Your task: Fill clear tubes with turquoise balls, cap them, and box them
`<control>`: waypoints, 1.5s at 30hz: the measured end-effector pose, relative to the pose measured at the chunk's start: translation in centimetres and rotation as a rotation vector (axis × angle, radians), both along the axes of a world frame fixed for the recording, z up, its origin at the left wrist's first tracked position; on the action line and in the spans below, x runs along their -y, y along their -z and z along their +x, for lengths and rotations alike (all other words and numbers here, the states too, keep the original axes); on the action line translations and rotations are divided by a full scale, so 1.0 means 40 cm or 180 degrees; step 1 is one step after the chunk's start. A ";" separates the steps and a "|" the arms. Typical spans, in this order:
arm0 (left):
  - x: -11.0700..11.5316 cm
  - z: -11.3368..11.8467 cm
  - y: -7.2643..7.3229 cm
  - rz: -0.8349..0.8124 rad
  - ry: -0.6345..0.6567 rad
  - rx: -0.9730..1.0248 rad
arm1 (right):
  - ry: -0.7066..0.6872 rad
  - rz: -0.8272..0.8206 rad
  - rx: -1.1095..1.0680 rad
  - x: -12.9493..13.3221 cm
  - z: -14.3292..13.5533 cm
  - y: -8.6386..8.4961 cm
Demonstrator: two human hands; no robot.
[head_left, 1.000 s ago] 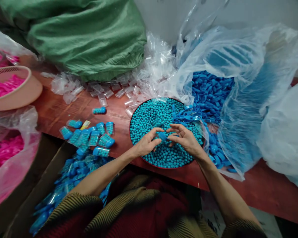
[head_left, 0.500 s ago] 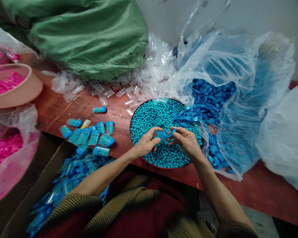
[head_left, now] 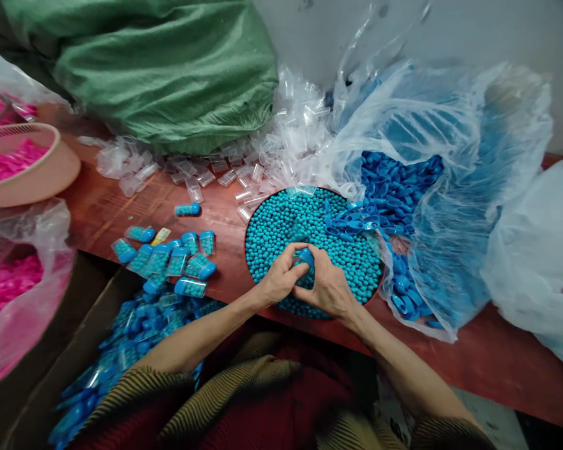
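Left hand and right hand pressed together over near edge of round red tray, fingers curled tight around one small tube; only its glossy blue cap end visible between the thumbs. Both hands closed on it, touching each other. Tray heaped with small matte teal beads, smooth, round, uniform. Loose blue caps spilled on far right part of bead pile. Right of tray: crinkled clear plastic bag, slumped open, full of glossy blue caps of same kind. Behind tray: heap of empty clear tubes, thin-walled, transparent, some scattered along worn red-brown tabletop. Left of tray on tabletop: cluster of filled tubes, clear bodies showing teal beads, blue caps on, lying flat. Below table edge: cardboard box holding many more of the same. Far back: bulky green sack, woven, slightly shiny. Far left: pink plastic basin with pink pieces; clear bag of pink pieces beneath. Ribbed olive sleeves on both arms.
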State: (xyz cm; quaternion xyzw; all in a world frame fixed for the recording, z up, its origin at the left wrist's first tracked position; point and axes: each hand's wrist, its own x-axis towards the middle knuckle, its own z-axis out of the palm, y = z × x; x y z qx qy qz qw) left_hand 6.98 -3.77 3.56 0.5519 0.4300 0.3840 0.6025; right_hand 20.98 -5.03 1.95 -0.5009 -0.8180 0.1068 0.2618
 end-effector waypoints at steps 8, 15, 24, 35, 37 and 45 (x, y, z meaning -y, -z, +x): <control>0.008 0.007 0.005 -0.0311 -0.0203 -0.0140 | 0.0069 0.0279 -0.0156 0.008 -0.033 0.036; -0.001 -0.180 -0.004 0.0461 -0.0434 -0.1592 | 0.0037 -0.0161 0.0618 -0.026 -0.006 -0.008; -0.027 -0.242 -0.003 0.1548 -0.1144 -0.3548 | 0.1154 -0.0312 0.1948 -0.210 0.139 0.036; -0.126 0.021 0.068 0.1119 -0.0234 -0.3373 | 0.0763 -0.0076 0.1527 -0.180 0.147 0.062; -0.130 0.021 0.076 0.1133 -0.0226 -0.3371 | 0.0715 -0.0097 0.1397 -0.175 0.152 0.068; -0.145 0.007 0.059 0.1151 0.0260 -0.2835 | 0.0460 -0.0318 0.1450 -0.151 0.117 0.029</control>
